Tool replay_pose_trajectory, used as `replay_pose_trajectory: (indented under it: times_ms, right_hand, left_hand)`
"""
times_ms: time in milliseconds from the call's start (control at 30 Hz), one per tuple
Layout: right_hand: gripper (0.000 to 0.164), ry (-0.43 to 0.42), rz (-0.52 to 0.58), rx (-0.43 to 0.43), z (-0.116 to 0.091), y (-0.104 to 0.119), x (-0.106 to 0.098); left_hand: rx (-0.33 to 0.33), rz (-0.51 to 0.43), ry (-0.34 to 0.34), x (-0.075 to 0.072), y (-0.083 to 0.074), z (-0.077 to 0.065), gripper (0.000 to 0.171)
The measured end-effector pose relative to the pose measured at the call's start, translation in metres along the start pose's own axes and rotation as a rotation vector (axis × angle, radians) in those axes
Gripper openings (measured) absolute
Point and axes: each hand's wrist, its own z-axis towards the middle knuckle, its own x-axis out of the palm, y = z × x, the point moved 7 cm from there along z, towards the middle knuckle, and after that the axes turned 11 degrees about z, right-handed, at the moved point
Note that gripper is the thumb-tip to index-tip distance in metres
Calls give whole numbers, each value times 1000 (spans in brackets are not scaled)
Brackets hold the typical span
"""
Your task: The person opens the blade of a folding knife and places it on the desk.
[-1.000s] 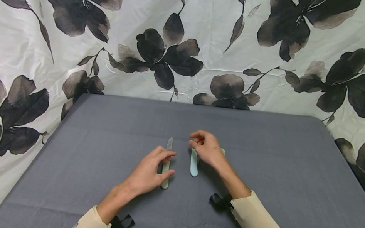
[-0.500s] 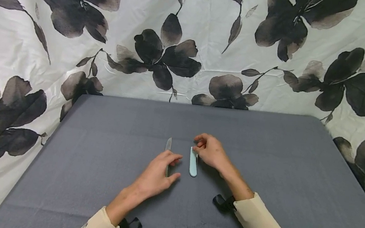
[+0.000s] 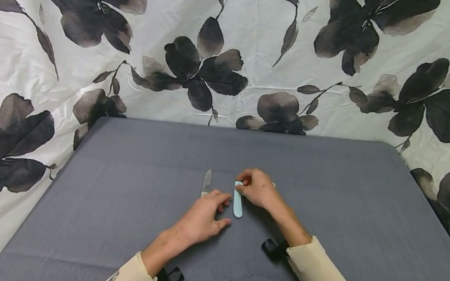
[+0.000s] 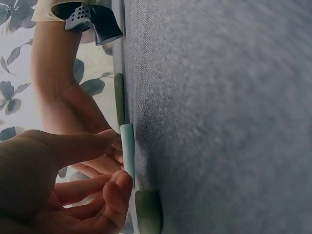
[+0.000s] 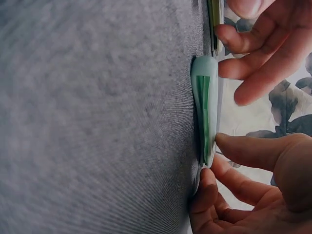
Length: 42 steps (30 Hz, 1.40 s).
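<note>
From my end, I judge the step in hand to be taking hold of the pale blue knife [image 3: 237, 204], which lies on the grey worktop [image 3: 155, 145] between the two hands, its blade apparently folded into the slotted handle. The right hand [image 3: 258, 189] has its grip on the far end, thumb and forefinger pinching there as far as I can make out. The left hand [image 3: 201, 216] holds nothing; its grip is loose, fingers parted just beside the handle. It hides the handle of a second knife [image 3: 206, 182], whose blade is out. A third slim piece [image 3: 274, 185] shows past the right hand, mostly hidden from me. I reckon the next move calls for steadying the near end with the left hand before drawing any blade, fingertips clear of the slot
</note>
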Motion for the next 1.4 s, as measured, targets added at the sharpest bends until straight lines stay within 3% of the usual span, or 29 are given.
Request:
replay_pose_trajectory:
  times_ms: [267,600,1033,1167,1400]
  right_hand:
    - [12,-28,-4,46,-2,-2,-1]
    - [13,-47,-12,107,-8,-2,-2]
    - [15,-49,2,80,-12,1,-3]
    - [19,-58,57,40,-13,3,-5]
    - [30,-13,321,28,-16,5,-5]
  left_hand:
    - [-5,-15,47,5,0,6,49]
    - [-7,8,52,8,1,10,57]
    - [-19,-21,57,6,4,11,54]
    - [-20,-73,17,0,6,11,55]
    - [-16,-129,-65,-10,7,13,55]
